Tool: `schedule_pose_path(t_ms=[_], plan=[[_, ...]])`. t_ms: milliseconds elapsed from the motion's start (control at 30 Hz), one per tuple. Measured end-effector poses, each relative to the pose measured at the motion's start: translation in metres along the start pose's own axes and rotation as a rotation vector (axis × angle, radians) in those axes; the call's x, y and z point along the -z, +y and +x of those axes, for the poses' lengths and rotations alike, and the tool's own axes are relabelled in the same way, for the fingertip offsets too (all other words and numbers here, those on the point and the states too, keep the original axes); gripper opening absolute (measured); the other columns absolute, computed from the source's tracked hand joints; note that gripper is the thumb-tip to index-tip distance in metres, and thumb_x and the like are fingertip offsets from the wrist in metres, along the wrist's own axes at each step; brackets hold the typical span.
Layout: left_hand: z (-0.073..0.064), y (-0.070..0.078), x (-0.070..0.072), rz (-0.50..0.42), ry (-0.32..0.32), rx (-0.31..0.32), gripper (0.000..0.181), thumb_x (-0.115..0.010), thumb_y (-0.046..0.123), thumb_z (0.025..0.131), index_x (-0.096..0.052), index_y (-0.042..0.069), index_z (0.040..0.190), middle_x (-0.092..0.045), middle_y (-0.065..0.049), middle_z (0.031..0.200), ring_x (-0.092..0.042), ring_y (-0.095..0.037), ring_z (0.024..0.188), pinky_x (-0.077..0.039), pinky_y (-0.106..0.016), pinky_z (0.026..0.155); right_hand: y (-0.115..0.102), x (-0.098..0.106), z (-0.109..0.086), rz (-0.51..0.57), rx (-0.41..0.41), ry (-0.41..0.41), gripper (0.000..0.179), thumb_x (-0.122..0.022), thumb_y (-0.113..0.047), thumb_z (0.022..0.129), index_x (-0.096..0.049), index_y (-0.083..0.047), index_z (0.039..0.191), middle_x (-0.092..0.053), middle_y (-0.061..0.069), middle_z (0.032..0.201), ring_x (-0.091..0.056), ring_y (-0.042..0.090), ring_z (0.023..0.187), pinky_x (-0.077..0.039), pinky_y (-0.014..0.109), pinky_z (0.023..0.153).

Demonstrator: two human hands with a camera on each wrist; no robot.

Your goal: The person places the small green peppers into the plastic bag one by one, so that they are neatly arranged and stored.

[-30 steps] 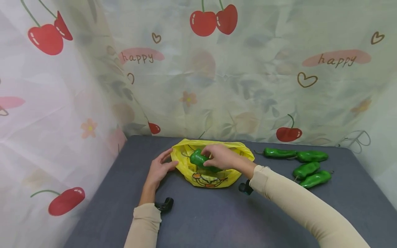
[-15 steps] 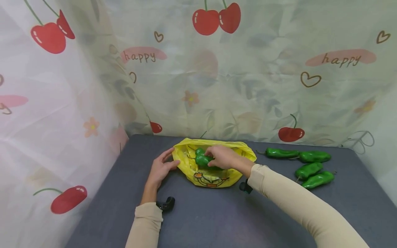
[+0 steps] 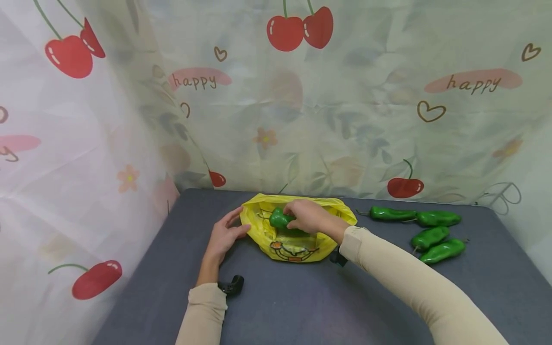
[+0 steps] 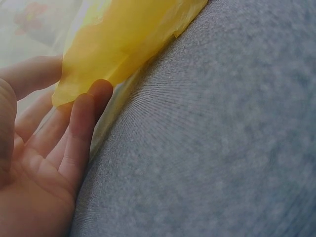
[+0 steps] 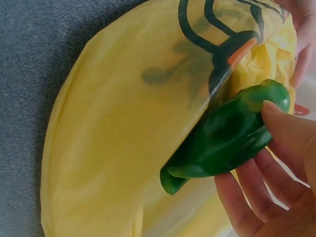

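The right hand (image 3: 308, 216) is holding a green pepper (image 5: 229, 131) between thumb and fingers inside the mouth of the yellow bag (image 3: 260, 238). The left hand (image 3: 223, 238), thumb and fingers spread apart, is touching the bag's edge at nine o'clock. Four other peppers (image 3: 430, 238) are lying on the tabletop (image 3: 284, 306) at three o'clock from the bag.

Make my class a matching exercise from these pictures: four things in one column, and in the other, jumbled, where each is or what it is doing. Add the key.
Things
1. left hand
2. right hand
3. four peppers
4. printed cloth

Places and actions
A. on the table, right of the yellow bag
B. touching the bag's left side
C. behind the table
D. gripping a green pepper at the bag's mouth

Pairs: 1-B, 2-D, 3-A, 4-C
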State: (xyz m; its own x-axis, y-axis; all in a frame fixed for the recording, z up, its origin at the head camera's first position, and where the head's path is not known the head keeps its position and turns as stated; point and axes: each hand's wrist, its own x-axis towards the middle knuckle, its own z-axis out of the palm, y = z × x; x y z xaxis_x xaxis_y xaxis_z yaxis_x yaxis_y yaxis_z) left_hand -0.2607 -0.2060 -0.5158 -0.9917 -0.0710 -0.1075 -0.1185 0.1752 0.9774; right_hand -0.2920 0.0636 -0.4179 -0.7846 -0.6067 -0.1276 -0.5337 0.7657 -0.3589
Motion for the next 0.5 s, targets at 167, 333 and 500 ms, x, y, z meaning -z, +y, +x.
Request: schedule_pose_path(t_ms=[167,333,500], plan=[[0.0011,-0.0008,-0.0001,-0.001,-0.004,0.007,0.065,-0.083,0.027,0.087,-0.055,0.034,0.146,-0.050,-0.004,0.156,-0.073,-0.013,0.093,-0.062,-0.028,0.085,-0.0009,-0.0003,0.0038,0.006,-0.006,-0.007,0.042,-0.072,-0.024,0.097,-0.065,-0.009,0.135,-0.069,0.008,0.131,-0.066,0.025,0.119,-0.056,0.042,0.101],[0.0023,-0.0012,0.0005,-0.007,-0.011,-0.003,0.067,-0.083,0.028,0.087,-0.054,0.033,0.147,-0.048,-0.005,0.158,-0.073,-0.012,0.094,-0.061,-0.028,0.086,-0.0015,0.0005,0.0054,0.015,0.014,-0.006,0.042,-0.071,-0.023,0.098,-0.064,-0.008,0.136,-0.068,0.009,0.133,-0.064,0.026,0.122,-0.055,0.043,0.104],[-0.0012,0.0032,0.0010,0.001,-0.015,0.000,0.067,-0.082,0.027,0.087,-0.053,0.030,0.148,-0.047,-0.008,0.159,-0.073,-0.011,0.093,-0.061,-0.026,0.085,-0.0025,0.0005,0.0043,0.019,0.040,-0.004,0.042,-0.071,-0.023,0.098,-0.063,-0.007,0.136,-0.066,0.011,0.133,-0.064,0.028,0.121,-0.055,0.043,0.102]])
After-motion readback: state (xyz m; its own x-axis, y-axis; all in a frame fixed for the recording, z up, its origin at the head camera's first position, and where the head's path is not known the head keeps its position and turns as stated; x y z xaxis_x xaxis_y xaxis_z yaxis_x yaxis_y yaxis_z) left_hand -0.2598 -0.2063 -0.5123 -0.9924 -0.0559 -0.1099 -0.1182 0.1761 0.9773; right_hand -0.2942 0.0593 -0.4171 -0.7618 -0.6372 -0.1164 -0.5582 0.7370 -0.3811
